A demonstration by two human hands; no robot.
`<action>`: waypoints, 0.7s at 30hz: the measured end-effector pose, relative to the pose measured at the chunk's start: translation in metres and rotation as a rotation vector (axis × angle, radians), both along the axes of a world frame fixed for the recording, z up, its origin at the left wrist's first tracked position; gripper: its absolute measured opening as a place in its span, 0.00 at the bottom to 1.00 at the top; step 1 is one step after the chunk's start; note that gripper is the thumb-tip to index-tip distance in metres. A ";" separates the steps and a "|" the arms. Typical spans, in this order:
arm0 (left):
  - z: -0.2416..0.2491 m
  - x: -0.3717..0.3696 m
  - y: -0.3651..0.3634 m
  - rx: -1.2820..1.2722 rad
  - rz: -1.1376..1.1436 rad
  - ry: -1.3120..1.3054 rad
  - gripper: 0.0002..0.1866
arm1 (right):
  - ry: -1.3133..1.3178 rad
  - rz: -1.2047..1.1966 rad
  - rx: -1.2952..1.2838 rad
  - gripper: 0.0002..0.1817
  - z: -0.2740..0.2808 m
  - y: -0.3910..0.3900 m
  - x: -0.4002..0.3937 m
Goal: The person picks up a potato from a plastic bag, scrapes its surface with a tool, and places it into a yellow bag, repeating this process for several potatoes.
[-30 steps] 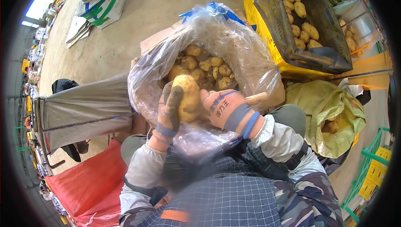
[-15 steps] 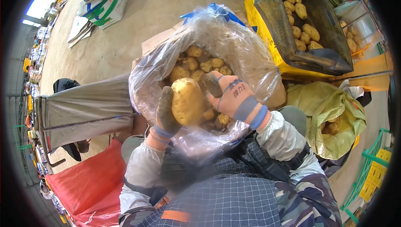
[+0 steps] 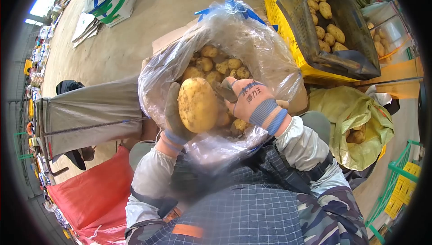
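Observation:
A large yellow potato (image 3: 198, 105) rests in my left hand (image 3: 173, 113), whose gloved fingers and palm wrap its left side. Close to the potato's right side is my right hand (image 3: 249, 102), in an orange glove with a dark fingertip area; its fingers are bent together, and whatever they may grip is hidden. Both hands are over a clear plastic bag (image 3: 274, 60) that lines an open box. Smaller, dirt-specked potatoes (image 3: 209, 51) lie inside the bag, beyond and beneath my hands.
A yellow crate (image 3: 288, 38) with a dark liner holds potatoes at the upper right. Below it stands a green sack (image 3: 333, 114) with potatoes. A grey cloth-covered frame (image 3: 94, 119) and red cloth (image 3: 94, 191) are at left. A white-green box (image 3: 119, 6) stands at upper left.
The large potato has turned in my left hand and shows a broader face, slightly higher and further left. My right hand has shifted slightly and its printed glove back shows more.

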State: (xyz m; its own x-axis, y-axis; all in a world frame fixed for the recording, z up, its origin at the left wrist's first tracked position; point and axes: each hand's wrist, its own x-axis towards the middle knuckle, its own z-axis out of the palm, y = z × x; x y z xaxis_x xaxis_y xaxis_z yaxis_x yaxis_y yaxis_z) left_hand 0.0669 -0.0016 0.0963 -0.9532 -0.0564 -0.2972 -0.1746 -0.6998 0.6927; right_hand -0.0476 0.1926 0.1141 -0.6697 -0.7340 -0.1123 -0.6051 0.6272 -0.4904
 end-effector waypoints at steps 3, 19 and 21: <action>0.005 -0.007 -0.003 0.564 0.024 -0.140 0.34 | 0.006 0.135 0.073 0.12 0.005 -0.003 0.007; 0.016 -0.009 -0.003 0.447 0.113 -0.151 0.36 | -0.452 -0.246 -0.411 0.17 0.002 -0.003 -0.010; 0.018 -0.008 0.000 0.347 0.104 -0.107 0.36 | -0.709 -0.213 -0.598 0.20 -0.006 -0.003 -0.007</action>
